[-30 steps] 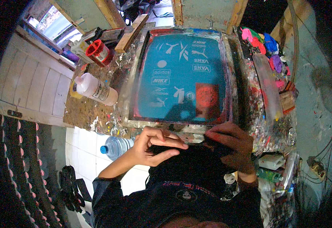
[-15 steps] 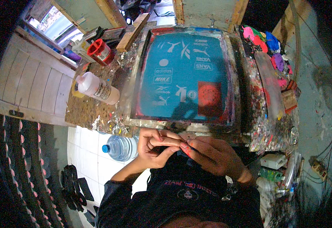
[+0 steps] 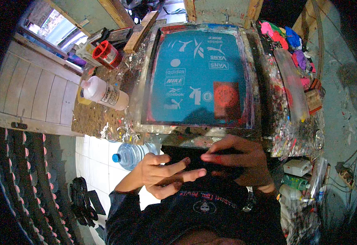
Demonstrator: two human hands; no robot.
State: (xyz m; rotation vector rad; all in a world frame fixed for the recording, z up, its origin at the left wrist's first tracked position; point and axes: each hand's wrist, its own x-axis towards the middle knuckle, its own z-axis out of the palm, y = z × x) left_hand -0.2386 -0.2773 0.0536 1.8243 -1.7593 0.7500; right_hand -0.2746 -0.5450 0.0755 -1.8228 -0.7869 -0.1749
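Observation:
Above my lap, at the front edge of the bench, my left hand (image 3: pixel 166 174) has its fingers spread and partly bent, with nothing visible in them. My right hand (image 3: pixel 237 161) is a short way to the right, fingers loosely curved and apart, its lower part in shadow. A small gap separates the fingertips of the two hands. Just beyond them lies a framed printing screen (image 3: pixel 190 81) with teal mesh, pale logo shapes and a red-stained rectangle (image 3: pixel 226 100) at its lower right. The dark area between the hands is too dim to make out.
Left of the screen are a squeeze bottle (image 3: pixel 107 96), a red tub (image 3: pixel 106 55) and a wooden bar (image 3: pixel 141 32). Colourful rags (image 3: pixel 282 38) and a long translucent strip (image 3: pixel 290 83) lie right. A large water bottle (image 3: pixel 131 155) stands below; black strips (image 3: pixel 31 171) hang left.
My hands have come apart from touching fingertips. The left fingers have spread out, and the right hand has moved slightly up. The whole view has shifted a little.

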